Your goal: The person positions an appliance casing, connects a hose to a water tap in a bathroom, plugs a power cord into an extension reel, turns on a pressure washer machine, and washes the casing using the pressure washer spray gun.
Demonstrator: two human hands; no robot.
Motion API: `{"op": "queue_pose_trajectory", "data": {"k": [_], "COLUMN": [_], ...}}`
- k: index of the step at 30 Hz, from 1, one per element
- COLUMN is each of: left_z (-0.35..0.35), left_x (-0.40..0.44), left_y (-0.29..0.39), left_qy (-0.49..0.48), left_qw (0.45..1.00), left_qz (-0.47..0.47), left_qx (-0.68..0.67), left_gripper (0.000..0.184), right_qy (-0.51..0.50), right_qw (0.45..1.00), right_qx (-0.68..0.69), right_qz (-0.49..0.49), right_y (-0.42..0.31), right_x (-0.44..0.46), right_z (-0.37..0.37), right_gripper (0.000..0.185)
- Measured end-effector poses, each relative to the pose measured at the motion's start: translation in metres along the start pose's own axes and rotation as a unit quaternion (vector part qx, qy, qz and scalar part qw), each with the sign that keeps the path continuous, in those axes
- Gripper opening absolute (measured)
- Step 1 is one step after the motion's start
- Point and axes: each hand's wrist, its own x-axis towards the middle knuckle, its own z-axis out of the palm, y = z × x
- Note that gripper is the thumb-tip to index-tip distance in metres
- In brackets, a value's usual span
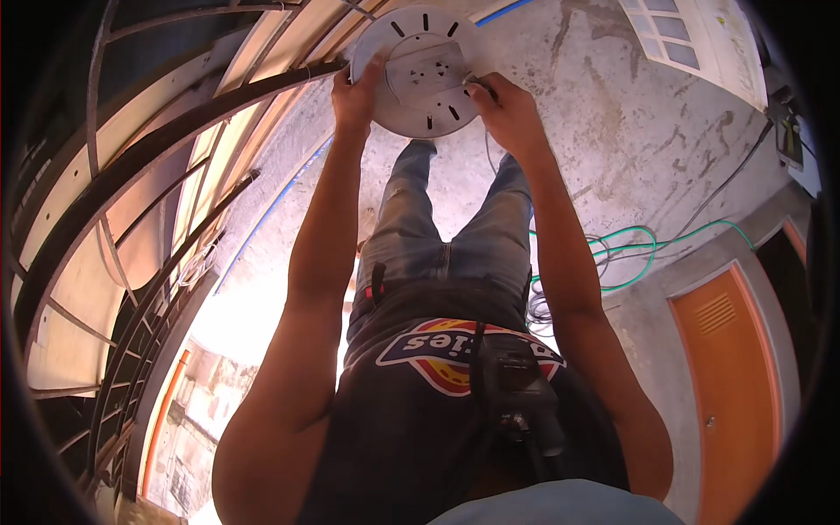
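Note:
A round pale grey metal plate (pixel 420 101), slotted around its rim and with small holes near its centre, is held up in front of my legs. My left hand (pixel 354 98) grips its left edge, thumb on the face and fingers behind. At the right edge, my right hand (pixel 507 109) is closed in a pinch, thumb and forefinger over the rim. A thin grey cable (pixel 488 150) hangs down just below that hand and appears to come from its fingers; the pinched end is too small to see clearly.
Curved dark metal railing bars (pixel 175 131) rise along the left. Green hose (pixel 647 249) and coiled grey cable lie on the concrete floor (pixel 604 131) to the right. An orange door (pixel 726 350) stands at lower right, a white paned panel (pixel 669 35) at upper right. A black device hangs on my chest.

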Motion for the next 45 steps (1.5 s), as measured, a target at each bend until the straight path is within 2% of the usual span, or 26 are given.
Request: {"op": "queue_pose_trajectory", "data": {"k": [3,5,7,10,15,16,18,20,21,25,27,30,37,39,41,43,45], "left_z": [-0.002,-0.004,-0.006,-0.007,-0.009,-0.011,-0.013,-0.014,-0.015,-0.017,-0.015,-0.009,-0.002,0.005,0.017,0.030,0.042], "left_x": [0.000,0.003,0.002,0.000,0.003,0.002,0.002,0.001,0.001,-0.002,-0.008,-0.022,-0.002,0.015,0.023,0.033,0.043], "left_y": [-0.001,-0.006,-0.004,0.002,0.007,0.008,0.011,0.016,0.018,0.031,0.031,0.036,0.035,0.035,0.042,0.051,0.062], "left_qy": [-0.023,-0.101,-0.100,-0.093,-0.107,-0.121,-0.135,-0.119,-0.118,-0.122,-0.127,-0.082,-0.128,-0.140,-0.158,-0.177,-0.187], "left_qw": [0.999,0.991,0.990,0.990,0.988,0.987,0.984,0.967,0.967,0.977,0.981,0.971,0.981,0.974,0.959,0.954,0.938], "left_qz": [-0.002,0.027,0.039,0.059,0.073,0.088,0.103,0.207,0.208,0.170,0.145,0.184,0.146,0.179,0.231,0.236,0.261], "left_qx": [-0.036,-0.089,-0.093,-0.091,-0.081,-0.065,-0.050,0.084,0.083,0.038,0.003,0.127,0.003,-0.005,0.050,0.048,0.130], "left_gripper": [0.072,0.070,0.069,0.067,0.066,0.063,0.061,0.064,0.064,0.065,0.065,0.066,0.067,0.069,0.071,0.075,0.079], "right_qy": [-0.004,0.009,0.022,-0.022,0.024,0.023,0.032,0.011,-0.011,0.039,0.066,0.048,0.094,0.120,0.136,0.153,0.166], "right_qw": [0.998,0.996,0.992,0.993,0.991,0.991,0.976,0.972,0.968,0.976,0.980,0.979,0.975,0.977,0.980,0.981,0.981], "right_qx": [-0.059,-0.083,-0.106,-0.105,-0.116,-0.117,-0.210,-0.228,-0.245,-0.187,-0.175,-0.198,-0.197,-0.173,-0.144,-0.113,-0.097], "right_qz": [-0.021,-0.045,-0.069,-0.056,-0.058,-0.059,-0.050,-0.054,-0.057,-0.101,-0.073,-0.025,-0.043,-0.037,-0.039,-0.042,-0.009], "right_y": [0.002,0.015,0.022,0.022,0.018,0.011,-0.001,-0.001,-0.002,-0.002,-0.002,0.008,0.001,0.008,0.025,0.042,0.056], "right_x": [0.006,0.015,0.018,0.018,0.021,0.020,0.021,0.025,0.027,0.025,0.017,0.021,0.038,0.048,0.062,0.080,0.098], "right_z": [0.010,0.018,0.020,0.020,0.029,0.029,0.029,0.030,0.030,0.038,0.043,0.046,0.041,0.046,0.052,0.059,0.063], "right_gripper": [0.025,0.025,0.027,0.027,0.028,0.028,0.027,0.026,0.025,0.022,0.022,0.022,0.023,0.022,0.022,0.022,0.019]}}
